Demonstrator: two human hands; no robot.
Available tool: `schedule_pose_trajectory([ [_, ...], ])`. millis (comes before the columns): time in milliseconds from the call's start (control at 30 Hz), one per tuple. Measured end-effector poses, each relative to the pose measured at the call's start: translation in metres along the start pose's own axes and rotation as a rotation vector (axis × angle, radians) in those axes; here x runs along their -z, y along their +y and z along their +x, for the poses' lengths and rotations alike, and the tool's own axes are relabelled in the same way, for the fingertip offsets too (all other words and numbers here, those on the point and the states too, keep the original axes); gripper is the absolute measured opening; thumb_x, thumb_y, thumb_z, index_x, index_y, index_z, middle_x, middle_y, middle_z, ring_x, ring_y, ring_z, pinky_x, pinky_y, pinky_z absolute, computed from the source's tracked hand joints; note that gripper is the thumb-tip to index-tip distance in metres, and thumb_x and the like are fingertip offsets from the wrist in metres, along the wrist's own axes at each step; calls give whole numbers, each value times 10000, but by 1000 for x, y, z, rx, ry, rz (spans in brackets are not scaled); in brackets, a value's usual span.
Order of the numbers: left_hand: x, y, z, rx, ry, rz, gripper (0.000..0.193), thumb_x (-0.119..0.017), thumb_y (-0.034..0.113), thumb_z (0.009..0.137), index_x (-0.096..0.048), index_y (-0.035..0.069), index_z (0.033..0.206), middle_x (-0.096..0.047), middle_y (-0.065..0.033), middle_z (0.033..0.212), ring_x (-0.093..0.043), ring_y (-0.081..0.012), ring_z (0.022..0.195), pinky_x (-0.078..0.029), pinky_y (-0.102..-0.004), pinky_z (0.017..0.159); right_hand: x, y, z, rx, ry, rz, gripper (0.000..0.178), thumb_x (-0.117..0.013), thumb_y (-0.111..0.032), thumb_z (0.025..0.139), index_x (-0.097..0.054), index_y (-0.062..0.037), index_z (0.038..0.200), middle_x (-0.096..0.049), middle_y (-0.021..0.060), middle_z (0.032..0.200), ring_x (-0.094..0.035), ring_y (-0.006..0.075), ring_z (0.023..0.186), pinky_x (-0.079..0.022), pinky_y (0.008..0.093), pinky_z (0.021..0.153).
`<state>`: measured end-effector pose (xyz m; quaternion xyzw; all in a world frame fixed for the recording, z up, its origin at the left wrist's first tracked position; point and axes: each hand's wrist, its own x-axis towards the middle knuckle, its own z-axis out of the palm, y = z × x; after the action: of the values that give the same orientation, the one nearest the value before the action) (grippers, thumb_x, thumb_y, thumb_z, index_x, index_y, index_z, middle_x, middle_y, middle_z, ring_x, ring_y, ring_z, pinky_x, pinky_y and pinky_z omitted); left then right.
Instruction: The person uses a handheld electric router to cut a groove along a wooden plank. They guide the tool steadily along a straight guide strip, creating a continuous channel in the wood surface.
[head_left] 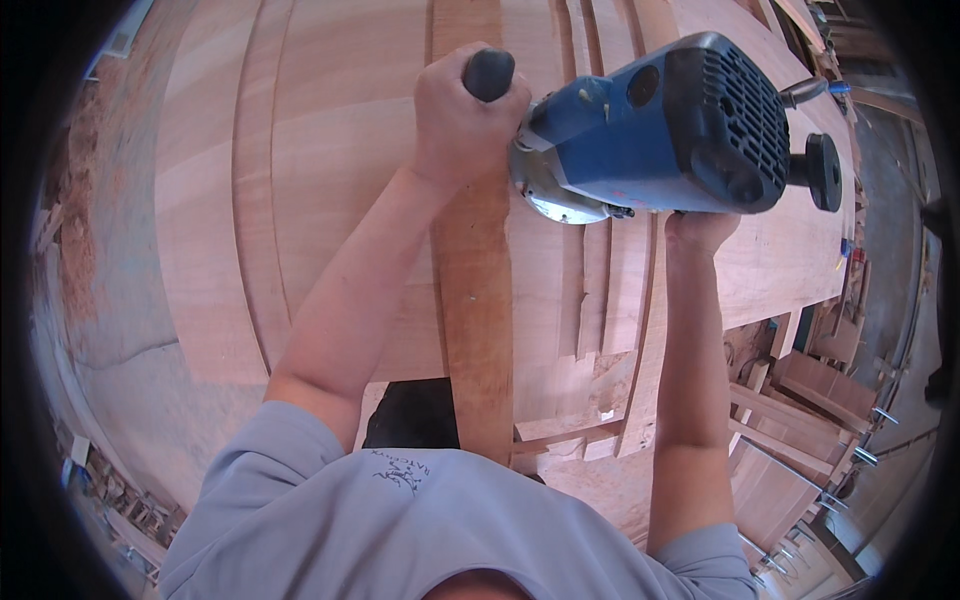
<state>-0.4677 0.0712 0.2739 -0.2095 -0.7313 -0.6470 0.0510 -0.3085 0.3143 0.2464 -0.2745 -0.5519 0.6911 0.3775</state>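
A blue and black router point(640, 125) stands on a pale wooden panel point(350, 240), its round metal base point(560, 205) close beside a long brown board point(475, 310). My left hand point(455, 125) is closed round a black handle point(489, 75) at the router's left side. My right hand point(702, 232) is closed at the router's right side; the motor housing hides its fingers and the handle there. Several long strips or grooves run along the panel to the right of the brown board. The router's bit is hidden by its body.
A black object point(412, 415) shows below the panel's near edge. Wooden panels in metal clamps point(790, 470) stand at the lower right. Sawdust point(85, 220) lies on the floor at left, and timber pieces point(125, 520) are at the lower left.
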Motion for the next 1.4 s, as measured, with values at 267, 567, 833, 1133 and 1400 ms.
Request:
schedule_pose_trajectory([
  [267, -2, -11, 18, -45, 30, 4, 179, -712, 115, 795, -596, 1, 719, -563, -115, 597, -532, -209, 545, -487, -356, 569, -38, -10, 10, -26, 142, -9, 417, -521, -325, 1015, -690, 24, 1167, -707, 118, 1106, -693, 192, 951, -576, 302, 755],
  [567, -6, -16, 38, -28, 42, 8, 187, -703, 118, 784, -582, 2, 702, -527, -99, 573, -498, -171, 542, -468, -355, 560, -47, -2, 32, -47, 135, 2, 340, -531, -289, 989, -703, 3, 961, -681, 75, 895, -643, 156, 781, -512, 280, 700],
  [833, 0, -11, 35, 41, -25, 25, 198, -707, 117, 795, -561, 4, 722, -485, -93, 610, -464, -133, 584, -454, -344, 566, -41, -3, 28, 92, 55, -216, 326, -501, -237, 984, -684, -13, 831, -626, 58, 728, -545, 118, 653, -423, 284, 611],
  [1133, 0, -21, 28, 124, -98, -37, 223, -695, 95, 817, -521, 14, 704, -486, -75, 628, -478, -132, 604, -442, -345, 560, -38, -10, 21, -30, 8, -111, 361, -551, -268, 987, -619, -18, 736, -559, 19, 662, -494, 103, 592, -380, 270, 539],
  [1400, 2, -20, 32, 127, -104, 15, 205, -701, 107, 825, -542, 14, 735, -505, -71, 650, -515, -129, 614, -465, -333, 569, -29, -1, 29, -147, -5, -156, 317, -534, -277, 995, -648, -14, 859, -617, 21, 777, -536, 138, 692, -411, 305, 635],
])
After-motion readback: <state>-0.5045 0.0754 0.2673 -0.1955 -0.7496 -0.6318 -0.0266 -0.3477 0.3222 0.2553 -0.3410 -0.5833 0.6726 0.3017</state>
